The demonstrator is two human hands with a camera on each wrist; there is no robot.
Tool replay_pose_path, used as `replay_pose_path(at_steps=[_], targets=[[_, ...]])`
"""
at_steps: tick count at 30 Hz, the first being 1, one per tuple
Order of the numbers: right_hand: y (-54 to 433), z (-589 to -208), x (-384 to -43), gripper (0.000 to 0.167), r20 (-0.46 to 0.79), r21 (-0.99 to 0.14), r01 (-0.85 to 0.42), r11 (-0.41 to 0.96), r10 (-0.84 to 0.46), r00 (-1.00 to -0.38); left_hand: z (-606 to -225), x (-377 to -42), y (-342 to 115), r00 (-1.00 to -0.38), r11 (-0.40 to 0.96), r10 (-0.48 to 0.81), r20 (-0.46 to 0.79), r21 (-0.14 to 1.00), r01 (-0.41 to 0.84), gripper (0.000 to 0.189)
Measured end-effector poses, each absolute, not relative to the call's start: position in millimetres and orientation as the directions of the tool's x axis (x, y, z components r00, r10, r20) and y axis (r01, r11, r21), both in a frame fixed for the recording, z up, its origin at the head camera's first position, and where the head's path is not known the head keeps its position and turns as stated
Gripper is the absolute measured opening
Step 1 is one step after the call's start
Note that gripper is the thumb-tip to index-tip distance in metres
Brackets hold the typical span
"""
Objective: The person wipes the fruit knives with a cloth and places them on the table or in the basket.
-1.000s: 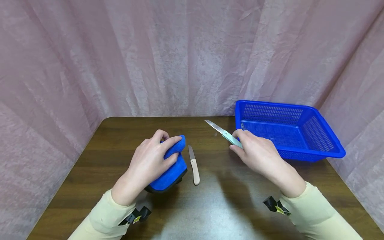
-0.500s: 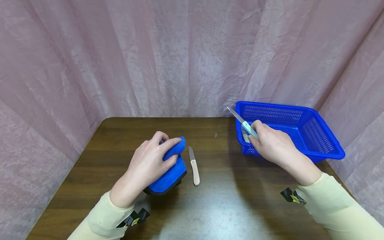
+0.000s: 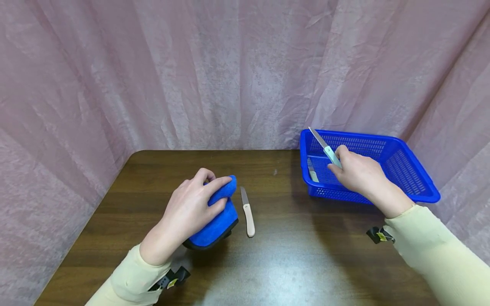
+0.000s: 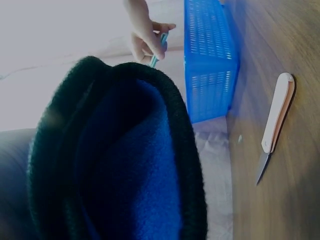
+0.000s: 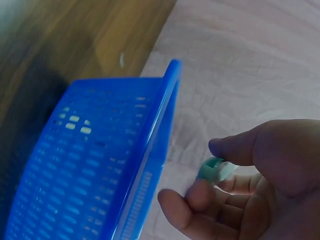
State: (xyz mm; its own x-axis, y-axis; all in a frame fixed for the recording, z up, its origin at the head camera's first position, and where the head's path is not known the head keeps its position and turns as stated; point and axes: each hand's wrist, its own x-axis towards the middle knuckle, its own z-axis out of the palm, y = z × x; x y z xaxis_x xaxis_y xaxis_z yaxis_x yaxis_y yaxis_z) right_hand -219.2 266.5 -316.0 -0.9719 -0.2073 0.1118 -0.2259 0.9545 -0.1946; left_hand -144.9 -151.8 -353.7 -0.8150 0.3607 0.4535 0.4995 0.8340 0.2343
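Observation:
My left hand [image 3: 187, 212] grips a folded blue cloth [image 3: 220, 223] with black edging, low over the table. In the left wrist view the cloth bulges towards the camera and hides the fingers. My right hand [image 3: 361, 174] pinches a paring knife [image 3: 332, 156] by its mint-green handle, blade pointing up and to the left, above the blue basket [image 3: 337, 194]. In the right wrist view, thumb and fingers close around the handle's end beside the basket rim. A second knife [image 3: 313, 175] with a pale green handle lies inside the basket at its left end.
Just right of the cloth, a paring knife with a beige handle [image 3: 249, 219] lies on the brown wooden table [image 3: 126, 204], blade pointing away. The basket stands at the table's back right. A pink curtain [image 3: 237, 76] hangs behind.
My right hand has carried the mint-green knife right and away from me, from beside the basket to over it. The knife inside the basket has come into view. My left hand stays put.

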Motion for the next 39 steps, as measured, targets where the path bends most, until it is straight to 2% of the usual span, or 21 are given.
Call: replay_pose_path(at_steps=[15, 25, 39], targets=[[281.1, -316.9, -237.5, 0.031, 0.069, -0.161, -0.113, 0.981, -0.103, -0.992, -354.2, -141.8, -152.5, -0.822, 0.837, 0.359, 0.443, 0.236, 0.493, 0.047], [291.1, -324.4, -254.2, 0.036, -0.103, -0.066, -0.053, 0.996, -0.059, -0.993, -355.0, -141.0, -152.6, -0.812, 0.835, 0.363, 0.457, 0.228, 0.501, 0.047], [292.2, -343.5, -273.9, 0.037, -0.250, -0.011, -0.029, 1.000, -0.031, -0.968, -353.2, -139.5, -152.6, -0.819, 0.839, 0.356, 0.450, 0.232, 0.492, 0.047]])
